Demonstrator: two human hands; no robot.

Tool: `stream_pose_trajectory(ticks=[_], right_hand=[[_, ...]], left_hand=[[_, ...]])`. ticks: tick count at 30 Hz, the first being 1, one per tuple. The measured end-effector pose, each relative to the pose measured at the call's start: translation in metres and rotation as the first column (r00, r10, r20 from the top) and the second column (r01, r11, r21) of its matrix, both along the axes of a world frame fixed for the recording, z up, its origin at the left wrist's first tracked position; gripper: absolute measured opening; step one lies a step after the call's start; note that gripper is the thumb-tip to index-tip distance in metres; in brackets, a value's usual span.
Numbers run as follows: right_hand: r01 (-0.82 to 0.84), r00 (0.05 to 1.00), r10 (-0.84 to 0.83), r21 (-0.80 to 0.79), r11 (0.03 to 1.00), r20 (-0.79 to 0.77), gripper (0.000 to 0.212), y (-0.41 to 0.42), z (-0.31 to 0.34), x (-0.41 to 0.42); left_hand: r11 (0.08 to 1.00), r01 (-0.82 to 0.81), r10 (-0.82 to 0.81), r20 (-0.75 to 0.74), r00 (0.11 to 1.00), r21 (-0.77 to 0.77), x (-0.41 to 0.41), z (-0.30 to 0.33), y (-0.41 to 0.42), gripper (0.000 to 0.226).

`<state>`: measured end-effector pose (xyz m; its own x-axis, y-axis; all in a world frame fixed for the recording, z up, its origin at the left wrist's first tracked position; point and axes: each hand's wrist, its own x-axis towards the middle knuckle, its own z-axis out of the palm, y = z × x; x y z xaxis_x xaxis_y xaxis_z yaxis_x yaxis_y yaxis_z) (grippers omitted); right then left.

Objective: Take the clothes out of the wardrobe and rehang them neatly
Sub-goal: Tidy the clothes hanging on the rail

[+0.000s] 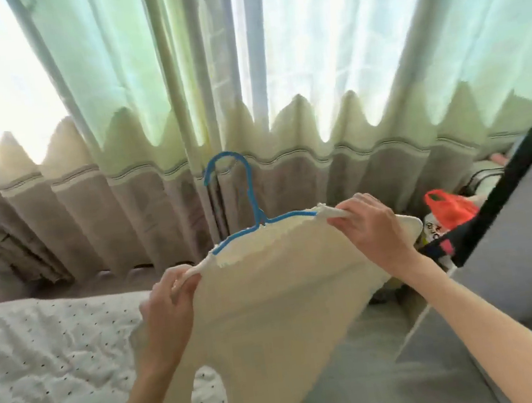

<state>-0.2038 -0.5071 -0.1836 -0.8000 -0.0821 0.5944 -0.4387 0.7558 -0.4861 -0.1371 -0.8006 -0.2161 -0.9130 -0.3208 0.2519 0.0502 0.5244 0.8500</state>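
Nearest to me, my bare forearms reach forward over the bed (43, 362), whose white quilt is dotted with small dark specks. My left hand (167, 309) pinches the left strap of a cream garment (270, 301), fingers and thumb curled round the thin white band. My right hand (373, 225) grips the right strap the same way, a little higher up, so the garment sits tilted, right side raised. The garment hangs on a blue hanger (253, 216): its arms run under the lacy neckline and its hook stands up between my hands. The cloth drapes down towards me, held in the air above the edge of the bed. To the right, a dark-edged grey panel (530, 236) slants across the corner; I cannot tell what it belongs to. Just behind it lies an orange plastic bag (450, 209). Farthest off, pale green curtains (145, 99) with a beige lower band hang across a bright window
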Motion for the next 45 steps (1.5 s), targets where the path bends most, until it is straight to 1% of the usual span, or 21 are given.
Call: stream_pose_trajectory(ticks=[2, 4, 6, 9, 11, 13, 15, 18, 20, 22, 24, 26, 28, 31, 34, 37, 38, 40, 42, 44, 45], right_hand=[[0.106, 0.992, -0.104, 0.033, 0.994, -0.066, 0.035, 0.045, 0.017, 0.016], [0.231, 0.969, -0.224, 0.068, 0.971, -0.101, 0.029, 0.093, 0.028, 0.035], [0.353, 0.934, -0.346, 0.097, 0.930, -0.087, 0.023, 0.142, 0.034, 0.058], [0.501, 0.865, -0.499, 0.130, 0.856, -0.049, 0.033, 0.221, 0.038, 0.101], [0.618, 0.785, -0.614, 0.182, 0.765, -0.081, 0.039, 0.270, 0.038, 0.131], [0.735, 0.671, -0.726, 0.256, 0.628, -0.147, 0.040, 0.309, 0.034, 0.160], [0.788, 0.602, -0.790, 0.251, 0.562, -0.120, 0.042, 0.339, 0.030, 0.187], [0.839, 0.525, -0.850, 0.196, 0.508, -0.045, 0.044, 0.374, 0.023, 0.232], [0.871, 0.450, -0.893, 0.212, 0.442, 0.016, 0.045, 0.393, 0.021, 0.260], [0.888, 0.398, -0.898, 0.167, 0.429, 0.188, 0.039, 0.411, 0.018, 0.286], [0.897, 0.397, -0.831, 0.028, 0.442, 0.390, 0.037, 0.427, 0.016, 0.308], [0.901, 0.404, -0.780, -0.059, 0.430, 0.478, 0.044, 0.435, 0.020, 0.327], [0.914, 0.388, -0.783, -0.098, 0.393, 0.486, 0.050, 0.438, 0.026, 0.342], [0.947, 0.322, -0.815, -0.162, 0.279, 0.482, 0.053, 0.445, 0.032, 0.357], [0.967, 0.230, -0.822, -0.218, 0.133, 0.520, 0.054, 0.449, 0.037, 0.364], [0.971, 0.143, -0.805, -0.240, 0.000, 0.577, 0.052, 0.447, 0.036, 0.356], [0.969, 0.120, -0.793, -0.244, -0.036, 0.597, 0.051, 0.447, 0.034, 0.347], [0.956, 0.120, -0.751, -0.280, -0.090, 0.649, 0.045, 0.450, 0.029, 0.326], [0.933, 0.153, -0.711, -0.338, -0.126, 0.687, 0.034, 0.454, 0.023, 0.300], [0.884, 0.204, -0.701, -0.436, -0.169, 0.684, 0.029, 0.461, 0.017, 0.274], [0.864, 0.219, -0.716, -0.473, -0.174, 0.663, 0.028, 0.464, 0.017, 0.263]], left_hand=[[0.996, 0.085, -0.088, -0.083, 0.993, -0.037, -0.017, 0.021, 0.044, 0.010], [0.984, 0.142, -0.154, -0.114, 0.982, -0.111, -0.032, 0.041, 0.092, 0.012], [0.962, 0.221, -0.248, -0.174, 0.953, -0.161, -0.047, 0.052, 0.142, 0.019], [0.910, 0.358, -0.399, -0.207, 0.893, -0.209, -0.055, 0.059, 0.224, 0.010], [0.878, 0.418, -0.466, -0.222, 0.857, -0.232, -0.052, 0.060, 0.275, 0.009], [0.849, 0.463, -0.519, -0.235, 0.822, -0.255, -0.050, 0.060, 0.322, 0.007], [0.795, 0.538, -0.598, -0.214, 0.773, -0.280, -0.050, 0.056, 0.368, 0.006], [0.672, 0.645, -0.729, -0.169, 0.664, -0.364, -0.044, 0.050, 0.435, 0.006], [0.599, 0.696, -0.786, -0.127, 0.605, -0.397, -0.035, 0.049, 0.476, 0.008], [0.551, 0.736, -0.820, -0.089, 0.566, -0.393, -0.031, 0.044, 0.514, 0.011], [0.490, 0.780, -0.859, -0.065, 0.507, -0.389, -0.028, 0.039, 0.548, 0.014], [0.413, 0.818, -0.901, -0.048, 0.432, -0.400, -0.023, 0.036, 0.580, 0.013], [0.356, 0.840, -0.926, -0.034, 0.376, -0.409, -0.016, 0.037, 0.611, 0.014], [0.271, 0.869, -0.947, 0.045, 0.317, -0.415, -0.003, 0.041, 0.656, 0.025], [0.121, 0.914, -0.976, 0.120, 0.180, -0.387, 0.003, 0.042, 0.696, 0.034], [-0.054, 0.915, -0.984, 0.175, 0.018, -0.399, -0.003, 0.037, 0.724, 0.037], [-0.092, 0.913, -0.982, 0.188, -0.018, -0.396, -0.007, 0.034, 0.730, 0.038], [-0.141, 0.912, -0.974, 0.220, -0.058, -0.384, -0.019, 0.031, 0.740, 0.040], [-0.175, 0.902, -0.971, 0.221, -0.092, -0.394, -0.033, 0.030, 0.746, 0.041], [-0.177, 0.886, -0.977, 0.183, -0.107, -0.428, -0.050, 0.030, 0.752, 0.041], [-0.173, 0.878, -0.980, 0.170, -0.107, -0.447, -0.058, 0.029, 0.756, 0.041]])
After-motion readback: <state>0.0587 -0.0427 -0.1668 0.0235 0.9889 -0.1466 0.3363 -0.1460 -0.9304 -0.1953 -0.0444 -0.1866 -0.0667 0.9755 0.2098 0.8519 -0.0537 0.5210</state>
